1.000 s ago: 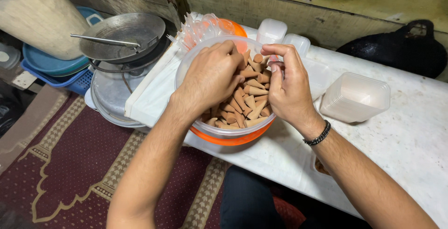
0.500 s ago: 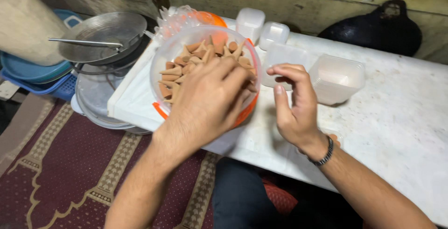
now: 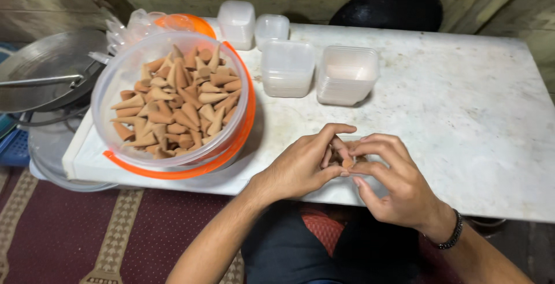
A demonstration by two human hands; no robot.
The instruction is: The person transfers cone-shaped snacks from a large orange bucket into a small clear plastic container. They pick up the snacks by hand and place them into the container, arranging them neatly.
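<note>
Hands pinch cone at table front edge.

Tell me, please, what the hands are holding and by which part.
Both hands, left hand and right hand, pinch small brown cone-shaped pieces between their fingertips; the exact gripped part cannot be told.

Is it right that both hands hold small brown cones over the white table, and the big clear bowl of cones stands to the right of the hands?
Not quite. The head view shows the clear bowl to the left of the left hand and right hand; the rest holds.
</note>
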